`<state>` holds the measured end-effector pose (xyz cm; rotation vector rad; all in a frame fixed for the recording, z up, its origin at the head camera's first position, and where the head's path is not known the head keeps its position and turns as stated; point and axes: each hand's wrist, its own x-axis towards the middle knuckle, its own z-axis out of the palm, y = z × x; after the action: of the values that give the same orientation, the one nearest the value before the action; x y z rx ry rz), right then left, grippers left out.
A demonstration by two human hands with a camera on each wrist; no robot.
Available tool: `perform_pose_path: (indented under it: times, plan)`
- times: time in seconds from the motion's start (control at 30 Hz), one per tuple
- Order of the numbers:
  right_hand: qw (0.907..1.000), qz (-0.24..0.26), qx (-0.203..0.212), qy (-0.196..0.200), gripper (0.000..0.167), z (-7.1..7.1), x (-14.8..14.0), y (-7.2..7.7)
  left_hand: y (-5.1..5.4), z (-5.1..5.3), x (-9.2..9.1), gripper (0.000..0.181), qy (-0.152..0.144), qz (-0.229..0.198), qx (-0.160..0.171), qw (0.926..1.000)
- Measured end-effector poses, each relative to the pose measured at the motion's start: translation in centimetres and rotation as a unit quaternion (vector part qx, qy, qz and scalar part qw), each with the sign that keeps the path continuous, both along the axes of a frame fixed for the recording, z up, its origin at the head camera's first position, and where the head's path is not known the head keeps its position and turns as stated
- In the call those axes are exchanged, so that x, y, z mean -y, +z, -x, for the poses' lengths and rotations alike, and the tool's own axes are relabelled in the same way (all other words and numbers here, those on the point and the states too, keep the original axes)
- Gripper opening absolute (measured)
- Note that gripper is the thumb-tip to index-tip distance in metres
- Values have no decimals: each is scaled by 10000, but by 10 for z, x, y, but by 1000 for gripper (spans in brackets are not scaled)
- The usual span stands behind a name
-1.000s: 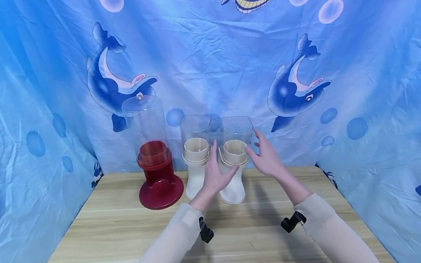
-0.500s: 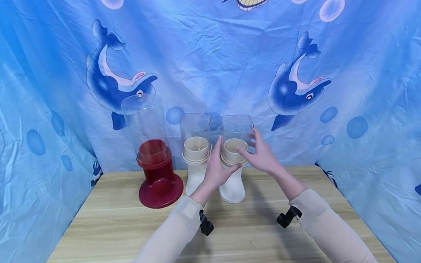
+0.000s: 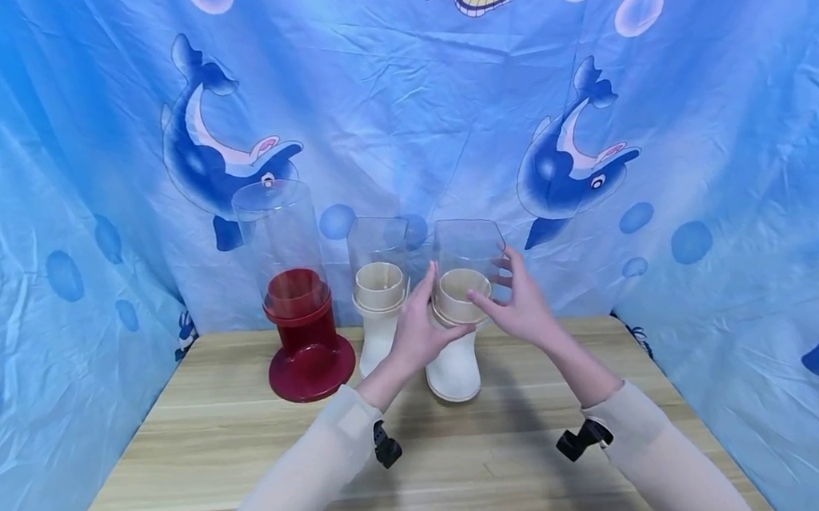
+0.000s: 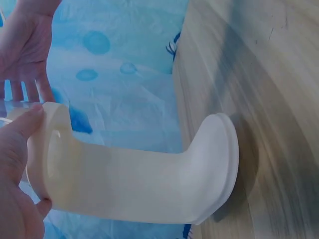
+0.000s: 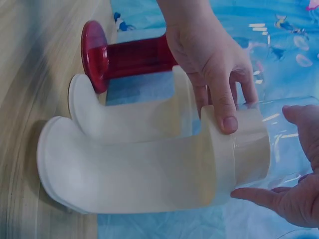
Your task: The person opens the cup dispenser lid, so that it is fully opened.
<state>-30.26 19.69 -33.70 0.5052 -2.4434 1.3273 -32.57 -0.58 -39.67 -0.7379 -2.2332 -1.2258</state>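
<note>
A white boot-shaped stand (image 3: 455,372) with a cream collar carries a clear sleeve (image 3: 469,239) on its top. My left hand (image 3: 421,325) grips the collar from the left, its thumb in front, as the stand (image 5: 144,174) shows in the right wrist view. From the right, my right hand (image 3: 525,304) holds the clear sleeve between thumb and fingers, just above the collar. In the left wrist view the stand's foot (image 4: 214,164) is close to the wooden table; whether it touches cannot be told.
A second white stand (image 3: 380,338) with a clear sleeve is close on the left. Farther left stands a red round-based stand (image 3: 310,367) with a tall clear cylinder (image 3: 281,233). Blue dolphin-patterned cloth (image 3: 399,128) hangs behind the wooden table (image 3: 441,477).
Both hands have closed in on the right-hand white stand. Its top has shifted slightly right and toward me, widening the gap to the second white stand.
</note>
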Motion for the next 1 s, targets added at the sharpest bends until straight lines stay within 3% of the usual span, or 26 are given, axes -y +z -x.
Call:
perform_pose_path:
  times: [0.23,0.5,0.67,0.87,1.0]
  plan:
    - [9995,-291,-120,-8,96,-27,5,7,1,-24,10,120,217,101,-576,9981]
    - [9989,-344,-292,-86,98,-55,14,6,2,-49,23,123,195,299,-1059,9937]
    - [9988,-336,-338,-150,98,-66,17,5,4,-57,28,123,241,405,-1190,9918]
    - [9982,-438,-366,-170,98,-77,18,2,-1,-67,33,121,-6,369,-1006,9942]
    - [9978,-519,-384,-157,100,-86,17,0,-4,-75,37,118,-145,324,-1075,9936]
